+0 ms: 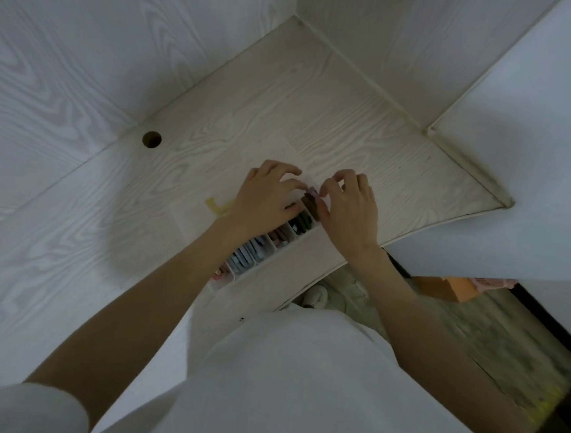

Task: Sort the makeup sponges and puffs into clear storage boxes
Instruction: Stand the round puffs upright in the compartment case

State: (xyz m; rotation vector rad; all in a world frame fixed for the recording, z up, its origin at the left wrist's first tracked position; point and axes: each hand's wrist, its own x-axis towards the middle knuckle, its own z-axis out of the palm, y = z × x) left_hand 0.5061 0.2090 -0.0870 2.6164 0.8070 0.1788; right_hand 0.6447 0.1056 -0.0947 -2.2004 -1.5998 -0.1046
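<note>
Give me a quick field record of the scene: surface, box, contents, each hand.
surface: pale wood-grain desk in a corner, cable hole at its back left
box: long clear divided box lying near the desk's front edge
contents: dark pieces in a far compartment, blue and pink ones nearer; exact items unclear
left hand: fingers curled at the box's far end
right hand: pinching a small pinkish piece over the far end

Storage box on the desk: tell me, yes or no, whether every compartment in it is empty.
No: several compartments of the clear storage box hold items, blue ones near the person, dark ones by the left hand and right hand.
</note>
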